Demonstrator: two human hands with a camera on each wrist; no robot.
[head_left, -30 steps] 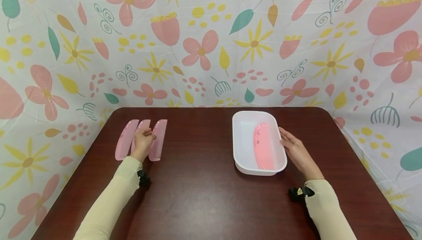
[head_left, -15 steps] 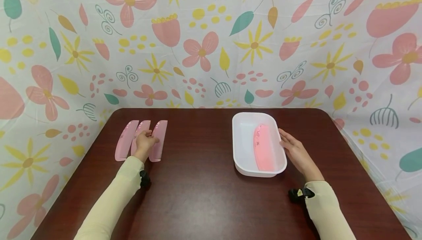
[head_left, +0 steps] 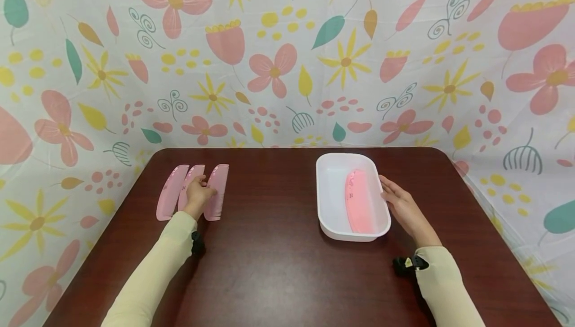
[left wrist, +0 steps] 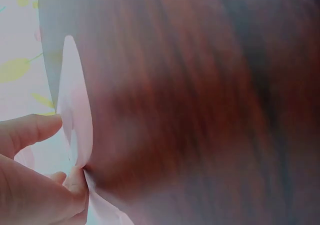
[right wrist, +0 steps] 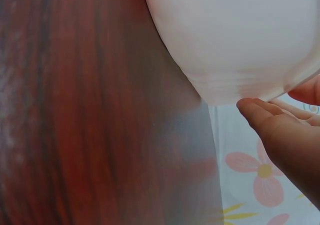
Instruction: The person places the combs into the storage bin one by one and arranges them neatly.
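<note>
In the head view my left hand (head_left: 197,196) is over the row of pink combs at the left, its thumb at the spine of the rightmost comb (head_left: 218,187). The left wrist view shows a comb (left wrist: 76,100) on edge between thumb and fingers, pinched there. Beside it, the middle comb (head_left: 194,172) is partly hidden by the hand. My right hand (head_left: 400,204) rests with extended fingers against the right side of a white tub (head_left: 330,192); in the right wrist view the fingertips (right wrist: 246,104) meet its outer wall. Inside the tub lies a brighter pink comb (head_left: 359,202).
Another pink comb (head_left: 172,192) lies at the far left of the row. The dark wooden table (head_left: 269,247) ends at a flower-patterned cloth (head_left: 278,107) behind and to both sides. Brown tabletop stretches between the combs and the tub.
My left hand has shifted slightly to the right at the rightmost comb, its thumb now farther over that comb's spine. The right hand and the tub have stayed in place.
</note>
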